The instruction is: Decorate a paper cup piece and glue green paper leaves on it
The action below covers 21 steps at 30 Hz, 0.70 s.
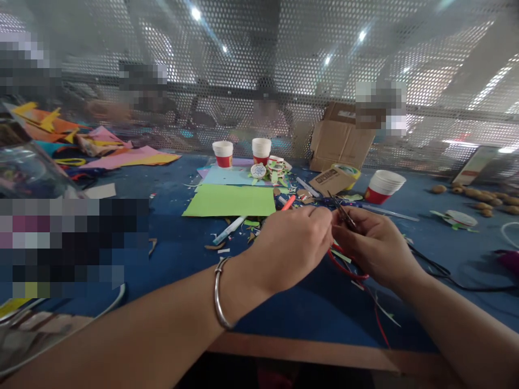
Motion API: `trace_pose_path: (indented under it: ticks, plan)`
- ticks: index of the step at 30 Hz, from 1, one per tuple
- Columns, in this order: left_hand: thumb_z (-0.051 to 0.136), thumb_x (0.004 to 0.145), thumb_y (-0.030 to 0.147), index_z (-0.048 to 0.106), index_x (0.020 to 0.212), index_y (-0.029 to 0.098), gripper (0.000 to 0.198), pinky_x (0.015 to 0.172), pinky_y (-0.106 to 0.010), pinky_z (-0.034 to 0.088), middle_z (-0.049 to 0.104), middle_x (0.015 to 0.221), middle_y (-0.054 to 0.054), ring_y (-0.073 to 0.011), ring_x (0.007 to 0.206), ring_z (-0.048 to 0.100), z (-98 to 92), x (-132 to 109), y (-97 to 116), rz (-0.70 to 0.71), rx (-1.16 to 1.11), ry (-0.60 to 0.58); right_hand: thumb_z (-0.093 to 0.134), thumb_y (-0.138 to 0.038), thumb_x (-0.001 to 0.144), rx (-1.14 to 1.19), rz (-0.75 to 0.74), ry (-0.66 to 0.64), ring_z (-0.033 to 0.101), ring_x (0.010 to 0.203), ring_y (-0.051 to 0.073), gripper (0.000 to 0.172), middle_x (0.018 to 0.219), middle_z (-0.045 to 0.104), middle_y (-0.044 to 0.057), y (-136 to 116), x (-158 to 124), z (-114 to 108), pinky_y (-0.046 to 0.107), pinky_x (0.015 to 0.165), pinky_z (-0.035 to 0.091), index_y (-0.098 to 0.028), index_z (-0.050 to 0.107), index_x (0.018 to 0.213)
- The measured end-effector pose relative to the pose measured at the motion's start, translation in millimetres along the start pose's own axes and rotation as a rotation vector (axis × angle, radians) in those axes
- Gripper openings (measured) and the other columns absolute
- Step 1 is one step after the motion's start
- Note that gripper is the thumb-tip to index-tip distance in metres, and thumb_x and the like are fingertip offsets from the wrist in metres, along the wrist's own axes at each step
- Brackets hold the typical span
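Note:
My left hand (294, 243), wearing a silver bangle (219, 297), is closed, its fingertips meeting those of my right hand. What it pinches is hidden behind its knuckles. In my right hand (379, 246) are dark, narrow-bladed scissors (344, 213), points up and to the left; their handles do not show. Just below both hands hangs a loop of red cord (344, 269). Thin white and green paper strips lie about it. Behind my left hand are a light green paper sheet (231, 201) and an orange-red marker (288, 203).
Paper cups (261, 148) stand at the back, with another stack (383, 186) at right. A cardboard box (343, 140) leans near yellow tape (351, 175). Paper turtles, walnuts (482, 195) and scraps lie around. Coloured paper (133, 158) covers the back left. Another person is blurred at left.

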State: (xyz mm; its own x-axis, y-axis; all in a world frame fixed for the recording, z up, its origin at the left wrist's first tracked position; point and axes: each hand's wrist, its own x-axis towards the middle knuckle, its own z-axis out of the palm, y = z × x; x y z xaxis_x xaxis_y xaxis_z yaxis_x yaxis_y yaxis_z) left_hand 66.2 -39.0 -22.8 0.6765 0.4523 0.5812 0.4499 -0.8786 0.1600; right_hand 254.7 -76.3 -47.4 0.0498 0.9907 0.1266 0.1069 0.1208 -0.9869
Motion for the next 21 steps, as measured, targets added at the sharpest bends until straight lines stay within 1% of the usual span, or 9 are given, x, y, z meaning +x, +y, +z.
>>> trace_pose_path:
  ticks: [2,4,7,9,10,12,15,17,21]
  plan:
    - [0.053,0.096,0.018,0.061,0.078,0.016,0.019,0.057,-0.031,0.042,0.067,0.071,-0.004,-0.0180,0.068,0.065,0.7,3,-6,-0.098,-0.130,-0.010,0.091,-0.040,0.067,0.004,0.010,0.021,0.042,0.055,0.009,0.035,0.067,0.058,-0.003,1,2,1,0.023,0.049,0.029,-0.020,0.070,0.087]
    - [0.056,0.094,0.020,0.061,0.077,0.016,0.018,0.056,-0.028,0.046,0.068,0.068,-0.003,-0.0157,0.063,0.067,4.2,6,-14,-0.238,-0.363,-0.041,0.091,-0.043,0.068,0.003,0.021,0.027,0.041,0.053,0.009,0.037,0.067,0.058,-0.003,2,4,2,0.024,0.047,0.027,-0.020,0.070,0.088]
    - [0.052,0.097,0.025,0.060,0.084,0.016,0.018,0.055,-0.023,0.055,0.071,0.070,-0.003,-0.0143,0.061,0.072,13.3,9,-21,-0.483,-0.853,-0.181,0.089,-0.048,0.069,-0.003,0.042,0.018,0.046,0.053,0.011,0.039,0.067,0.059,-0.001,2,5,3,0.025,0.046,0.031,-0.020,0.069,0.088]
    - [0.050,0.099,0.026,0.058,0.085,0.015,0.019,0.056,-0.023,0.059,0.070,0.070,-0.004,-0.0152,0.063,0.074,18.2,9,-22,-0.593,-1.037,-0.241,0.089,-0.051,0.068,-0.004,0.065,0.017,0.049,0.054,0.011,0.041,0.067,0.060,-0.001,1,5,4,0.025,0.046,0.035,-0.020,0.068,0.085]
    - [0.051,0.099,0.026,0.058,0.085,0.015,0.019,0.057,-0.024,0.060,0.070,0.069,-0.004,-0.0157,0.064,0.074,19.5,8,-22,-0.606,-1.064,-0.253,0.089,-0.052,0.068,-0.002,0.072,0.015,0.050,0.054,0.012,0.042,0.067,0.060,-0.001,0,5,4,0.025,0.047,0.036,-0.020,0.067,0.084]
    - [0.052,0.098,0.026,0.059,0.086,0.015,0.018,0.054,-0.023,0.059,0.071,0.069,-0.004,-0.0161,0.062,0.074,19.8,6,-21,-0.554,-1.001,-0.252,0.089,-0.051,0.067,0.000,0.074,0.007,0.051,0.054,0.012,0.042,0.068,0.060,-0.001,0,4,5,0.025,0.047,0.038,-0.020,0.067,0.083]
    - [0.053,0.098,0.025,0.061,0.087,0.015,0.017,0.051,-0.022,0.058,0.070,0.067,-0.004,-0.0155,0.059,0.072,17.1,5,-18,-0.475,-0.882,-0.226,0.092,-0.047,0.064,0.014,0.073,0.006,0.046,0.050,0.008,0.042,0.065,0.058,-0.002,-2,2,4,0.023,0.044,0.032,-0.018,0.067,0.082]
    - [0.053,0.099,0.024,0.060,0.086,0.015,0.018,0.054,-0.021,0.059,0.070,0.067,-0.003,-0.0139,0.060,0.072,15.6,8,-18,-0.513,-0.975,-0.229,0.092,-0.045,0.065,0.045,0.078,0.021,0.039,0.047,0.006,0.041,0.061,0.054,-0.004,-4,2,4,0.021,0.042,0.025,-0.018,0.067,0.082]
    - [0.052,0.102,0.020,0.058,0.084,0.014,0.020,0.058,-0.021,0.059,0.069,0.069,-0.001,-0.0103,0.060,0.071,14.8,14,-18,-0.577,-1.179,-0.245,0.087,-0.047,0.073,0.101,0.072,0.041,0.027,0.042,0.003,0.037,0.052,0.043,-0.008,-9,1,4,0.021,0.040,0.016,-0.017,0.067,0.082]
